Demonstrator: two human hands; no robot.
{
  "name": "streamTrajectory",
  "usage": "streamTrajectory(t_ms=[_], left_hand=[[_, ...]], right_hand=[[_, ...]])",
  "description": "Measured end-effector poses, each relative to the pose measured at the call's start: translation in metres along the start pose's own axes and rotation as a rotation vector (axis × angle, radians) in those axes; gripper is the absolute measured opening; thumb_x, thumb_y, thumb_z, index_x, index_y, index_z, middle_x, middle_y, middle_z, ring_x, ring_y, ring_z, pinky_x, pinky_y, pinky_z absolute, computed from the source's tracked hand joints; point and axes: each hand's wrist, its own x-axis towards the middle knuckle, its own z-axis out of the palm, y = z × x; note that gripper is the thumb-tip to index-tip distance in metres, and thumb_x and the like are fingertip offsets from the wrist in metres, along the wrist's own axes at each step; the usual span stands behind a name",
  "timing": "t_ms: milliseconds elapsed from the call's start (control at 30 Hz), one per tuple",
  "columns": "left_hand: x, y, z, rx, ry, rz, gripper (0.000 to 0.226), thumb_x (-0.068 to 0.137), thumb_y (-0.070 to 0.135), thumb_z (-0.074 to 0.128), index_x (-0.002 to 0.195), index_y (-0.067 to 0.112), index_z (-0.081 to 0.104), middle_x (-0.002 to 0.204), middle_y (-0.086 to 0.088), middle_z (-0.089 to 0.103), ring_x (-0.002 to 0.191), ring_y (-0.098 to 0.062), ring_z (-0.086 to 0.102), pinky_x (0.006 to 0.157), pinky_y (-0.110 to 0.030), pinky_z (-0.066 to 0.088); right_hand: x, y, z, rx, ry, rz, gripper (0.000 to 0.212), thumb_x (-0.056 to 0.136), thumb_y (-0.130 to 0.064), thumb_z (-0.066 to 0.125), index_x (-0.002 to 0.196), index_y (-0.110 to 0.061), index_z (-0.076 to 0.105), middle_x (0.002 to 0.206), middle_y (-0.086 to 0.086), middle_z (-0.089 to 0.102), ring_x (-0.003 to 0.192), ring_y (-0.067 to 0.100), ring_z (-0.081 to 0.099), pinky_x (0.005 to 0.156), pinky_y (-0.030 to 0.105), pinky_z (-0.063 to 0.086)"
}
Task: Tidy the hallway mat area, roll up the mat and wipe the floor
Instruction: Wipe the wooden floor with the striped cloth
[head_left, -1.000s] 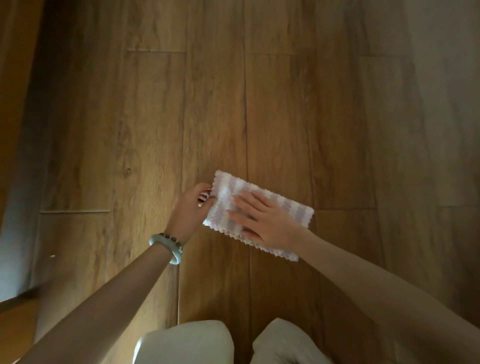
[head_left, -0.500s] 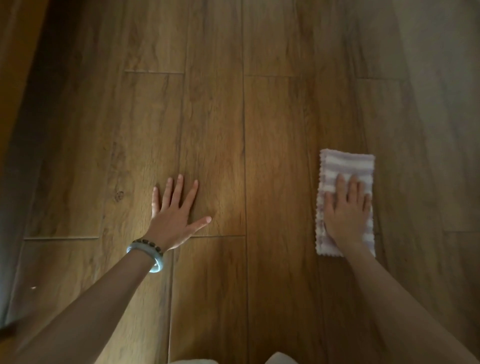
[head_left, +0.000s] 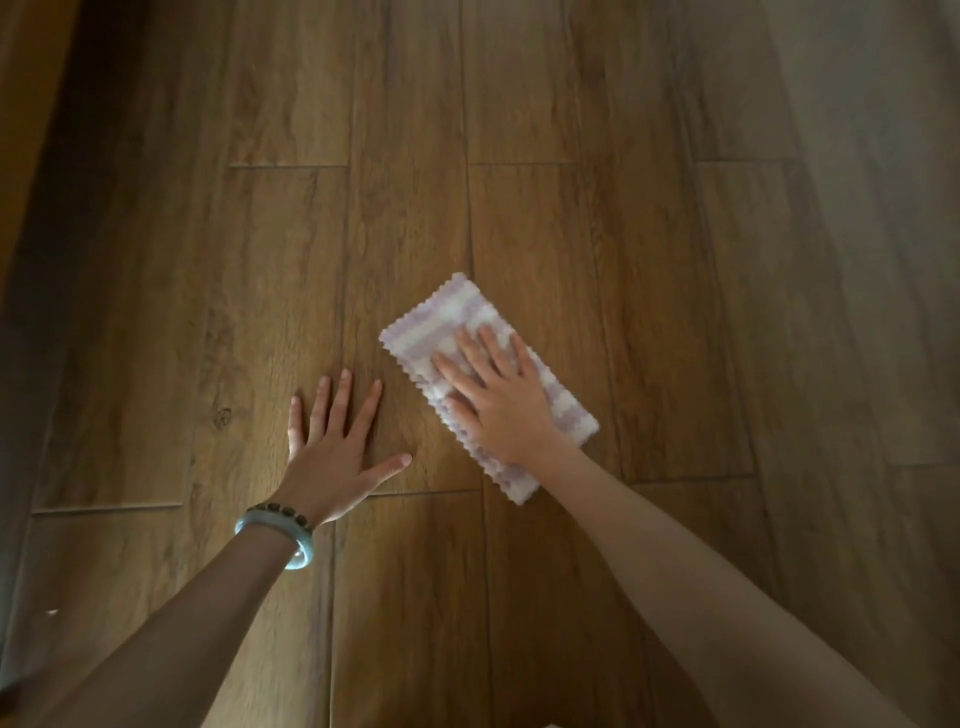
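I find the folded cloth (head_left: 470, 364) lying flat on the wood-plank floor (head_left: 649, 260), set at a slant just right of centre, its pinked edge showing along the near-left side. My right hand (head_left: 501, 402) rests on top of it with the fingers straight and slightly spread, palm down — pressing, not gripping. My left hand (head_left: 332, 441) is flat on the bare boards just beside the cloth, fingers splayed wide, thumb out toward it, holding nothing; I judge it to be a brace. A pale bangle (head_left: 283, 538) and a dark bead band sit at that wrist. No mat is in view. Assessment of the cloth: light, soft, plush-looking, with no stiffness of its own, so it should follow the palm only while pressure is kept on it. The folded layers may creep or bunch at the leading edge if the hand pushes from one end. Recommended hold — flat palm over the middle, fingers toward the leading end; to lift it, pinch a corner or the long edge.
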Motion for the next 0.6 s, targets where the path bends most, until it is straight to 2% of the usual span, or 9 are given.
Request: streamTrajectory(t_ms=[67,167,233,333,400,467,533,600], left_hand=[[0.0,0.0,0.0,0.006,-0.004,0.0,0.097,0.064,0.088,0.0,0.139,0.036,-0.031,0.143,0.004,-0.043,0.13,-0.016,-0.044,0.11,-0.046,-0.026],[0.0,0.001,0.0,0.004,-0.012,-0.008,0.098,0.062,0.089,-0.001,0.138,0.036,-0.032,0.142,0.005,-0.043,0.13,-0.015,-0.044,0.11,-0.046,-0.026],[-0.001,0.003,-0.001,0.0,0.015,-0.02,0.099,0.062,0.09,0.0,0.14,0.036,-0.029,0.144,0.005,-0.039,0.133,-0.015,-0.04,0.111,-0.045,-0.025],[-0.002,0.007,-0.002,0.011,0.072,-0.038,0.099,0.066,0.086,0.006,0.146,0.033,-0.016,0.154,0.002,-0.026,0.141,-0.017,-0.027,0.114,-0.045,-0.018],[0.001,0.009,-0.008,0.013,0.12,-0.034,0.095,0.07,0.083,0.005,0.149,0.032,-0.009,0.158,-0.001,-0.014,0.144,-0.018,-0.018,0.114,-0.044,-0.016],[0.01,0.009,-0.019,0.034,0.149,-0.009,0.091,0.072,0.082,0.001,0.148,0.033,-0.012,0.159,0.0,-0.014,0.143,-0.016,-0.019,0.113,-0.044,-0.017],[0.028,0.011,-0.033,0.02,0.164,-0.008,0.09,0.074,0.082,0.002,0.148,0.033,-0.013,0.158,0.001,-0.017,0.142,-0.016,-0.022,0.113,-0.043,-0.018],[0.049,0.018,-0.047,-0.022,0.194,-0.056,0.088,0.08,0.081,0.012,0.15,0.03,-0.006,0.159,-0.001,-0.014,0.144,-0.018,-0.019,0.114,-0.045,-0.016]], right_hand=[[-0.008,0.037,-0.004,-0.034,-0.027,0.1,0.055,0.099,-0.049,0.011,0.148,-0.027,0.022,0.156,0.01,0.019,0.143,0.034,0.016,0.113,0.053,0.011],[-0.034,0.093,-0.013,-0.011,-0.019,0.345,0.061,0.094,-0.057,-0.006,0.148,-0.03,0.003,0.157,0.004,0.0,0.145,0.027,-0.001,0.116,0.048,-0.002],[-0.056,0.127,-0.02,0.026,-0.031,0.505,0.061,0.092,-0.059,-0.005,0.147,-0.035,-0.003,0.156,-0.001,-0.008,0.144,0.021,-0.009,0.115,0.045,-0.007],[-0.075,0.161,-0.028,0.049,0.003,0.732,0.062,0.092,-0.057,0.001,0.149,-0.034,0.002,0.159,0.003,-0.001,0.146,0.025,-0.003,0.116,0.048,-0.003],[-0.069,0.165,-0.03,0.051,0.032,0.889,0.06,0.095,-0.054,0.006,0.15,-0.031,0.003,0.159,0.006,0.0,0.146,0.028,-0.001,0.116,0.051,-0.001],[-0.049,0.154,-0.031,0.096,0.035,1.047,0.057,0.098,-0.049,0.009,0.151,-0.028,0.0,0.159,0.008,-0.004,0.145,0.03,-0.004,0.115,0.054,-0.001],[-0.024,0.134,-0.032,0.124,0.041,1.069,0.057,0.099,-0.046,0.011,0.151,-0.026,0.0,0.159,0.009,-0.005,0.145,0.031,-0.004,0.115,0.055,-0.002],[-0.004,0.108,-0.028,0.117,0.027,0.86,0.057,0.098,-0.047,0.012,0.151,-0.027,-0.001,0.159,0.009,-0.006,0.145,0.03,-0.005,0.115,0.054,-0.005]])
